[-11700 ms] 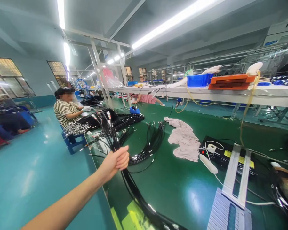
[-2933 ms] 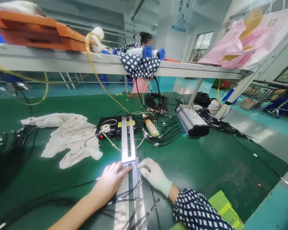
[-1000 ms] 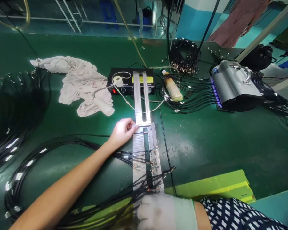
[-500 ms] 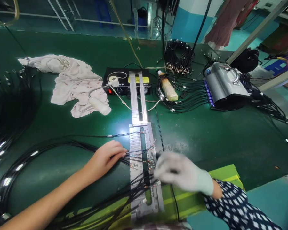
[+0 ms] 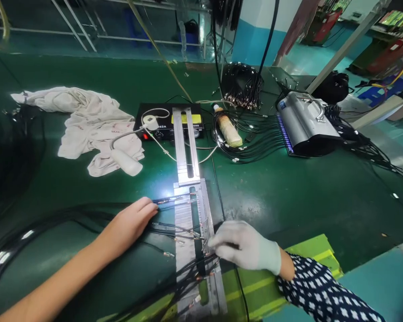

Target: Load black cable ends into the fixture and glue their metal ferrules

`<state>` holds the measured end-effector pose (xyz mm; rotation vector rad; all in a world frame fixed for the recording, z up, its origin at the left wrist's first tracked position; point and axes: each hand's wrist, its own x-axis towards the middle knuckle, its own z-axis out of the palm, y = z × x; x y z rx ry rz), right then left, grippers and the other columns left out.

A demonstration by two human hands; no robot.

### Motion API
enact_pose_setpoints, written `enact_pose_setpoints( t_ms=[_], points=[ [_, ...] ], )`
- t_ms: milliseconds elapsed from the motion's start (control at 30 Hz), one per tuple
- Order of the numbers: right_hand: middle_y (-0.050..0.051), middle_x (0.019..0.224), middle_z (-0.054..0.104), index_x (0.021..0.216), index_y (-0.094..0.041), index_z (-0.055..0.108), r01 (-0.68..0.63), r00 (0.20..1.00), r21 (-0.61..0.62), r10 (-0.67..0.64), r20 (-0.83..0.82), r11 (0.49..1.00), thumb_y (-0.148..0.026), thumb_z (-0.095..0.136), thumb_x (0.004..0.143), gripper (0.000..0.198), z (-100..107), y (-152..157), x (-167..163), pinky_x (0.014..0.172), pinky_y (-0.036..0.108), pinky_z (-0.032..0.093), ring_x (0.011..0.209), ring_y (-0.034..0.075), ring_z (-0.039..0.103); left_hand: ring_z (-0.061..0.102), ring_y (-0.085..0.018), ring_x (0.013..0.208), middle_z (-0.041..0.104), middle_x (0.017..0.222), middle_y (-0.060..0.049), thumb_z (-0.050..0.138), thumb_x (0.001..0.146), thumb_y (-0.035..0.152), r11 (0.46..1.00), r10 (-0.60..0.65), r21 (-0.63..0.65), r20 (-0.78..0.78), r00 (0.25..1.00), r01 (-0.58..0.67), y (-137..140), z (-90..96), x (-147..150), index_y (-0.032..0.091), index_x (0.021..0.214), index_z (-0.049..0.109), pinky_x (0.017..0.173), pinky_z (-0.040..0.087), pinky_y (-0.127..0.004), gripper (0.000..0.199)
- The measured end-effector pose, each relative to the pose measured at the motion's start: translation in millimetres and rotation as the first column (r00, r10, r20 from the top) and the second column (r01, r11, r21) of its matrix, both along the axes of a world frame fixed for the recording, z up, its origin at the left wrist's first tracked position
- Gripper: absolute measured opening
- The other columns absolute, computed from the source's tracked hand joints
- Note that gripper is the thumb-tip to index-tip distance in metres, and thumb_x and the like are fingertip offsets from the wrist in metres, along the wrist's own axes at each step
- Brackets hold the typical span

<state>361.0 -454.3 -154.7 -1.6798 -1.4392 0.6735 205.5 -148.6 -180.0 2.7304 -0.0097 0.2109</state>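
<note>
My bare left hand (image 5: pixel 134 221) is closed on thin black cables (image 5: pixel 168 200) left of a slotted metal fixture (image 5: pixel 184 223). Some cable ends lie across the upper part of its long slot, lit by a bright spot. My right hand (image 5: pixel 243 245), in a white glove, pinches at a cable end beside the fixture's right edge; the fingertips partly hide it. More loose cables (image 5: pixel 166 252) with bare metal terminals fan out below my left hand. A further bundle of black cables (image 5: pixel 188 270) crosses the lower fixture.
Behind the fixture stand a black control box (image 5: pixel 157 134), a white lamp (image 5: pixel 127 162) on a bent neck and a crumpled white cloth (image 5: pixel 97 129). A bottle (image 5: pixel 229 129), coiled cables (image 5: pixel 242 85) and a silver machine (image 5: pixel 310 123) fed with cables are farther right.
My left hand has shifted up the fixture and to the left, with cables in its fingers. The gloved right hand, blurred before, is now steadier with fingertips together. The view has shifted slightly.
</note>
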Motion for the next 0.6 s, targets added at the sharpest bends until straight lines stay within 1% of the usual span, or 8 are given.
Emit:
enact_pose_setpoints(
  t_ms=[67,133,233,333,400,467,500,600],
  points=[
    [0.001,0.094,0.072,0.106,-0.024,0.070,0.064,0.998,0.021,-0.065,0.018,0.998,-0.026,0.056,0.095,0.017,0,6,10,0.084,0.032,0.050,0.085,0.017,0.065,0.058,-0.019,0.084,0.060,0.094,-0.006,0.040,0.098,0.029,0.997,-0.004,0.072,0.028,1.000,0.002,-11,-1.9,9,0.019,0.102,0.059,0.073,0.047,-0.029,0.022],
    [0.001,0.097,0.072,0.105,-0.025,0.070,0.181,0.983,0.002,-0.181,0.019,0.984,-0.026,0.055,0.096,0.017,-3,19,27,0.085,0.033,0.050,0.089,0.018,0.065,0.057,-0.022,0.088,0.060,0.096,-0.008,0.041,0.098,0.029,0.991,0.006,0.135,0.060,0.998,-0.014,-20,-2.2,17,0.017,0.104,0.058,0.075,0.047,-0.033,0.022],
    [0.001,0.098,0.073,0.100,-0.024,0.071,0.345,0.937,-0.031,-0.346,-0.039,0.938,-0.023,0.054,0.095,0.017,-10,43,52,0.086,0.032,0.050,0.091,0.018,0.067,0.055,-0.021,0.082,0.059,0.089,-0.007,0.044,0.097,0.030,0.991,0.034,0.128,0.047,0.998,-0.040,-27,0.4,15,0.018,0.094,0.059,0.073,0.045,-0.034,0.019],
    [0.000,0.093,0.074,0.100,-0.023,0.070,0.414,0.902,-0.055,-0.418,-0.106,0.908,-0.022,0.052,0.096,0.018,-17,56,64,0.083,0.031,0.051,0.088,0.018,0.068,0.055,-0.018,0.079,0.059,0.083,-0.004,0.046,0.097,0.029,0.998,-0.005,-0.059,-0.060,0.998,0.001,-28,8.1,-6,0.019,0.089,0.058,0.073,0.045,-0.030,0.018],
    [0.000,0.094,0.074,0.100,-0.024,0.070,0.403,0.907,-0.062,-0.408,-0.102,0.913,-0.023,0.052,0.096,0.018,-20,57,65,0.084,0.031,0.050,0.089,0.018,0.068,0.056,-0.014,0.074,0.058,0.077,-0.001,0.045,0.098,0.028,0.967,-0.107,-0.247,-0.197,0.975,0.056,-27,15.3,-23,0.020,0.084,0.058,0.067,0.045,-0.025,0.020],
    [-0.001,0.097,0.073,0.100,-0.025,0.070,0.393,0.915,-0.062,-0.397,-0.067,0.917,-0.024,0.052,0.096,0.018,-20,56,64,0.085,0.031,0.050,0.091,0.018,0.068,0.058,-0.012,0.072,0.059,0.076,0.001,0.045,0.099,0.027,0.940,-0.133,-0.338,-0.251,0.959,0.042,-23,20.6,-33,0.021,0.085,0.058,0.065,0.045,-0.022,0.020],
    [-0.001,0.098,0.073,0.099,-0.026,0.070,0.392,0.917,-0.066,-0.395,-0.051,0.918,-0.024,0.052,0.096,0.018,-20,56,63,0.085,0.031,0.049,0.091,0.018,0.067,0.059,-0.013,0.076,0.061,0.080,0.000,0.046,0.098,0.027,0.949,-0.086,-0.314,-0.230,0.969,0.009,-20,21.3,-33,0.022,0.090,0.059,0.068,0.046,-0.023,0.017],
    [-0.003,0.097,0.073,0.100,-0.027,0.070,0.393,0.918,-0.084,-0.396,-0.024,0.916,-0.024,0.052,0.096,0.019,-20,56,62,0.084,0.030,0.049,0.091,0.017,0.067,0.059,-0.019,0.087,0.063,0.094,-0.005,0.048,0.097,0.032,0.990,0.129,-0.056,-0.057,0.990,-0.133,-5,14.6,-22,0.021,0.099,0.060,0.079,0.046,-0.031,0.016]
  ],
)
